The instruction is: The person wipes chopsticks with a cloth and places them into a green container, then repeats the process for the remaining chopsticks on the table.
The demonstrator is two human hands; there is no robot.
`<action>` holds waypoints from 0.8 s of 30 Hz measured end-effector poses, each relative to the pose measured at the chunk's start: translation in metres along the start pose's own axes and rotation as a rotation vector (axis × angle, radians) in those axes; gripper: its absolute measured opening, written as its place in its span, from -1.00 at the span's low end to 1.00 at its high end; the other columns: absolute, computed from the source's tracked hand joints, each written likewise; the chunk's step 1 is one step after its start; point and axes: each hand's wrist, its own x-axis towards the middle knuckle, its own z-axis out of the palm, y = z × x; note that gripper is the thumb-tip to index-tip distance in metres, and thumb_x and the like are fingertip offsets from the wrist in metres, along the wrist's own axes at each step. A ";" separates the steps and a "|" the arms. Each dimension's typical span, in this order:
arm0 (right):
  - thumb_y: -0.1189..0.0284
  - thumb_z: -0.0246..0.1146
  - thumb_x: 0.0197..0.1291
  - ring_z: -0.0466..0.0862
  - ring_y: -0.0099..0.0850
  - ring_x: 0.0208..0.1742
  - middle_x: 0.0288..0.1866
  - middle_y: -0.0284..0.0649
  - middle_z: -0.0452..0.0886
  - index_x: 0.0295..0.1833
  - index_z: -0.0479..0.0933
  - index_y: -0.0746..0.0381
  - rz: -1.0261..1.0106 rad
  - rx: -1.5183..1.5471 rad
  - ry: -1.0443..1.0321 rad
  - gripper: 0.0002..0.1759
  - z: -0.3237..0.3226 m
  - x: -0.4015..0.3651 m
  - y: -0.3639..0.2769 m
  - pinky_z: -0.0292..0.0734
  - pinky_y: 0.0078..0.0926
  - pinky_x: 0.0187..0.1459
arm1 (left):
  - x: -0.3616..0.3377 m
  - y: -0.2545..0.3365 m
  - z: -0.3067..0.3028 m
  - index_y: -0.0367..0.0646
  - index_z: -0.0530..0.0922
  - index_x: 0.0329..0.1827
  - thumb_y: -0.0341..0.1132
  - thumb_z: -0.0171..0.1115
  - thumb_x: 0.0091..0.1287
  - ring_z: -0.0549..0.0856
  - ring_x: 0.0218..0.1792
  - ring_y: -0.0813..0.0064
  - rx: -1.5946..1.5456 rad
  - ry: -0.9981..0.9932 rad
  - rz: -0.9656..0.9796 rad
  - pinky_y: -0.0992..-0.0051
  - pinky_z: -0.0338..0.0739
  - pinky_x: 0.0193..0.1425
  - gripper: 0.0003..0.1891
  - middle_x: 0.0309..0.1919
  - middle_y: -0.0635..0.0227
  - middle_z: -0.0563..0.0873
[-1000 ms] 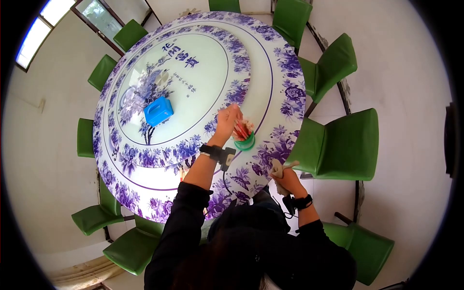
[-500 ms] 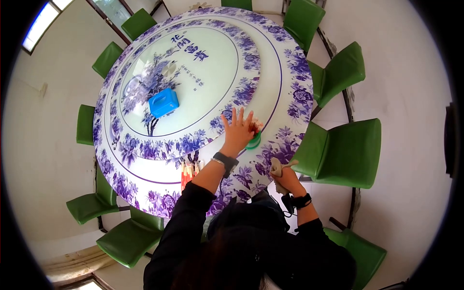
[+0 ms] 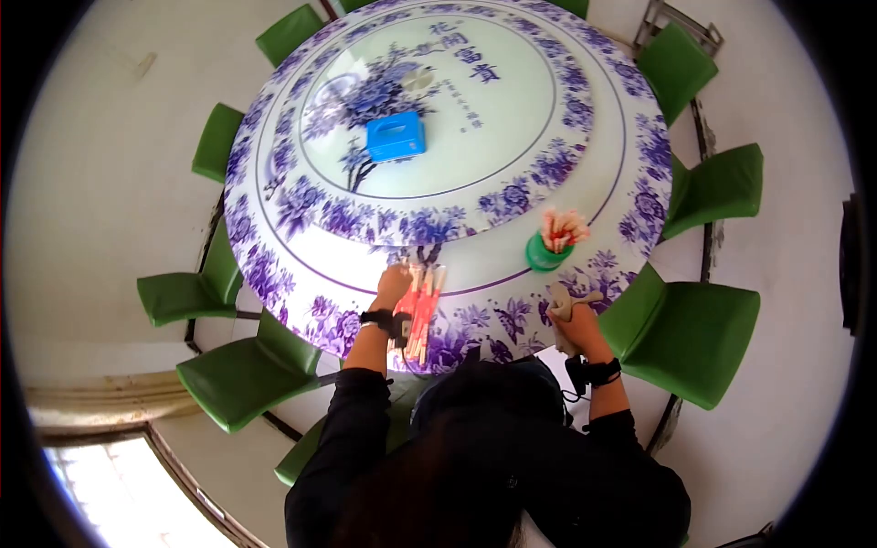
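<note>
My left hand (image 3: 394, 284) is at the upper left side of a bundle of chopsticks in red-and-white wrappers (image 3: 423, 315). Its fingers are curled in beside the chopstick ends; what they hold, if anything, is hidden. My right hand (image 3: 586, 332) is closed around a crumpled beige cloth (image 3: 563, 305) at the table's near edge. Between the hands and farther in stands a green cup (image 3: 544, 257), with several wrapped chopsticks (image 3: 564, 228) sticking up out of it.
The round table (image 3: 630, 155) has a purple floral pattern and a raised turntable (image 3: 512, 110). On the turntable lies a blue box (image 3: 396, 139) with a handle slot. Green chairs surround the table, one (image 3: 690, 333) close to my right and another (image 3: 260, 370) on the left.
My left hand has left the green cup, moved to the chopstick bundle, and its spread fingers have curled in. My right hand still grips the cloth. The camera view has shifted.
</note>
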 end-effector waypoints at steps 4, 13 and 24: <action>0.11 0.20 -0.12 0.49 -0.09 -0.54 -0.63 0.00 0.46 -0.51 0.47 0.34 -0.014 -0.127 -0.082 -0.56 0.012 0.015 -0.004 0.35 -0.30 -0.51 | -0.068 -0.074 0.037 -0.14 0.47 -0.31 -0.13 0.10 -0.03 0.54 -0.27 0.11 0.018 -0.241 -0.214 0.25 0.43 -0.19 -0.70 -0.35 0.11 0.57; 0.15 0.22 -0.13 0.49 -0.08 -0.49 -0.59 0.02 0.47 -0.48 0.46 0.34 -0.127 -0.194 -0.156 -0.59 0.026 0.021 -0.051 0.36 -0.32 -0.49 | -0.122 -0.048 0.053 -0.23 0.22 -0.01 -0.21 0.25 -0.11 0.39 -0.04 0.09 0.058 0.079 -0.430 0.25 0.36 -0.08 -0.40 -0.08 0.02 0.34; 0.13 0.22 -0.14 0.48 -0.07 -0.49 -0.59 0.03 0.46 -0.49 0.45 0.35 -0.148 -0.183 -0.167 -0.57 0.039 0.015 -0.056 0.36 -0.34 -0.47 | -0.117 -0.067 0.057 -0.21 0.44 -0.28 -0.06 0.09 0.02 0.50 -0.19 0.16 0.158 0.004 -0.468 0.22 0.37 -0.15 -0.62 -0.29 0.10 0.54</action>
